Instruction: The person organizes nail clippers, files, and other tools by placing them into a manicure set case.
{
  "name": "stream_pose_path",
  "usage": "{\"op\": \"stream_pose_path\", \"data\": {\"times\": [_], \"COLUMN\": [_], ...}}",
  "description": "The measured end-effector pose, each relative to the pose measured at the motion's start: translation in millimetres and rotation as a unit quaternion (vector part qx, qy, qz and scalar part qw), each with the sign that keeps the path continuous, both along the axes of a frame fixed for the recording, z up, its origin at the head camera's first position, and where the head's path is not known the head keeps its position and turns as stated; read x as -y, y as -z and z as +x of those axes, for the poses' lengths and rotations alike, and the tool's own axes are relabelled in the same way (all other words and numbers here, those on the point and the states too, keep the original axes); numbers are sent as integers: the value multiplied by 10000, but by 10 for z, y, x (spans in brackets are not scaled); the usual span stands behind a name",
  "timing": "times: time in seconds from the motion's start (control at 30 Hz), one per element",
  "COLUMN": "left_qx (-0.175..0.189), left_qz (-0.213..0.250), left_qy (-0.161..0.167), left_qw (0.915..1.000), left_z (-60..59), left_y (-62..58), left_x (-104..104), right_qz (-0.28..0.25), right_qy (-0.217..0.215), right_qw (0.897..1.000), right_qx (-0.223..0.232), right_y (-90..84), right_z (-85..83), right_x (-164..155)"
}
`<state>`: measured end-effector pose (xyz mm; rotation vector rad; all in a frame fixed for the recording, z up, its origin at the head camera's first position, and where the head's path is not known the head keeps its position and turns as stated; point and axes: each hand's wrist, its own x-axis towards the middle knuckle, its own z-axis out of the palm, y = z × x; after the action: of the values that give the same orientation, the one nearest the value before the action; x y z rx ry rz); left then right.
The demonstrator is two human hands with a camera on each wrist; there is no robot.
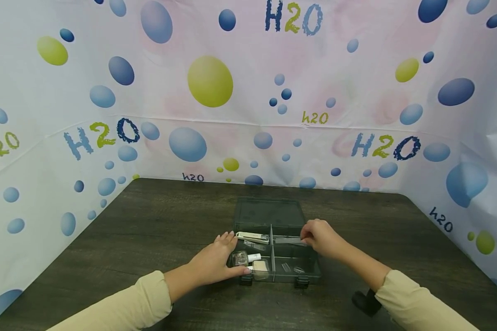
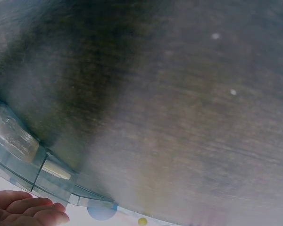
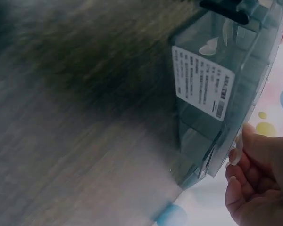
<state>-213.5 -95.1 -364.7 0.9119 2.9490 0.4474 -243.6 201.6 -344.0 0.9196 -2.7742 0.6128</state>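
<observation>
A smoky transparent organizer box (image 1: 273, 262) stands on the table with its lid (image 1: 269, 211) tipped back. Against the box's left side rests my left hand (image 1: 215, 262), its fingers extended and its thumb at the front-left corner. At the back-right compartment, my right hand (image 1: 323, 236) pinches the right end of a flat grey strip that looks like a nail file (image 1: 289, 240). A nail clipper (image 1: 252, 237) lies in the back-left compartment. Front left are a small glass bottle (image 1: 240, 258) with a white cap and a beige item (image 1: 260, 265). Small clear pieces (image 1: 286, 267) lie front right.
The box stands on a dark wood-grain table (image 1: 157, 220). A black object (image 1: 366, 303) lies by the right forearm, partly hidden by the sleeve. A printed label (image 3: 203, 82) is on the box's side. A patterned sheet (image 1: 248, 92) encloses the table's back and sides.
</observation>
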Motion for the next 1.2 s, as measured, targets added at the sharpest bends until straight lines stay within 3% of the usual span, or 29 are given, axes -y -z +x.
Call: {"op": "stream_pose_path", "data": {"times": [0.2, 0.7, 0.97, 1.2], "left_qx": [-11, 123, 104, 84], "left_qz": [2, -13, 14, 23], "left_qy": [3, -78, -65, -42], "left_qw": [10000, 9999, 9999, 10000], "left_z": [1, 10, 10, 9], "left_y": [1, -9, -9, 7], "left_x": [8, -1, -1, -1], "right_qz": [500, 1264, 1263, 906], "right_qy": [-249, -150, -209, -313], "right_qw": [9979, 9852, 9868, 9933], "right_qx": [321, 1146, 989, 651], "right_y": [-7, -43, -41, -34], "right_z": [-113, -254, -259, -196], "right_x": [86, 170, 183, 155]}}
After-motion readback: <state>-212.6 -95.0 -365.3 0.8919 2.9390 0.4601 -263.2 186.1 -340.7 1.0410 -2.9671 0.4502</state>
